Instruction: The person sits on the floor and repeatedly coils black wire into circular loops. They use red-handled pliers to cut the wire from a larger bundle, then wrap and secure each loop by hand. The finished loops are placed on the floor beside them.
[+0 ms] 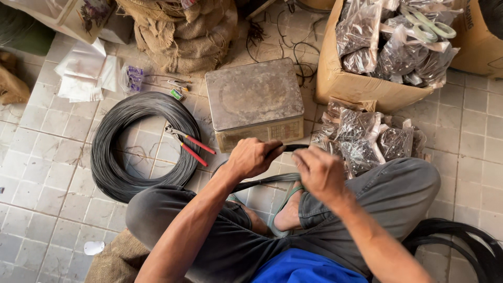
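1. Black wire bundle (293,148) held between both hands, just in front of the metal scale (254,102); it runs on as a dark strand (267,181) down toward the lap.
2. Left hand (252,157): fist wrapped tight around the bundle; knuckles up; close to the scale's front edge.
3. Right hand (320,172): fingers pinched on the bundle's other end; thumb side toward the left hand; the two hands near each other, not touching.
4. Person seated cross-legged on the tiled floor (42,173); grey trousers, green sandal (283,209) under the hands.
5. Large coil of dark wire (141,147) lies flat to the left; red-handled pliers (189,144) rest on its inner right edge, untouched.
6. Pile of clear bags with dark contents (367,139) just right of the scale; more of them fill the cardboard box (361,84) behind, with green-handled scissors (429,26) on top.
7. Burlap sacks (183,31) at top; white plastic bags (84,73) top left; another black coil (456,241) bottom right.
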